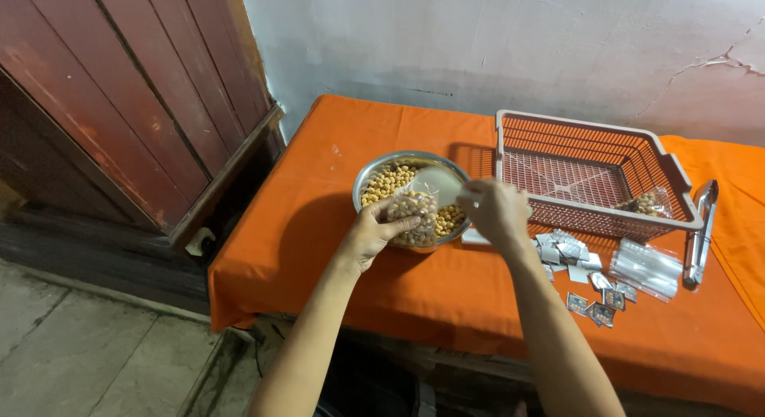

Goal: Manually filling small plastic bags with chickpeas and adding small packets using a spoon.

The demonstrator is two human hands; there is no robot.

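A steel bowl (369, 178) of pale yellow roasted nuts sits on the orange tablecloth. Over its near rim my left hand (373, 230) grips a small clear plastic bag (413, 210) partly filled with nuts. My right hand (496, 211) holds a white scoop (436, 183), tilted above the bag's mouth over the bowl.
A brown plastic basket (591, 130) stands right of the bowl with one filled bag (647, 202) in its corner. In front lie several small paper sachets (570, 252), a stack of empty clear bags (647, 267) and metal tongs (702, 230). A red wooden door is at left.
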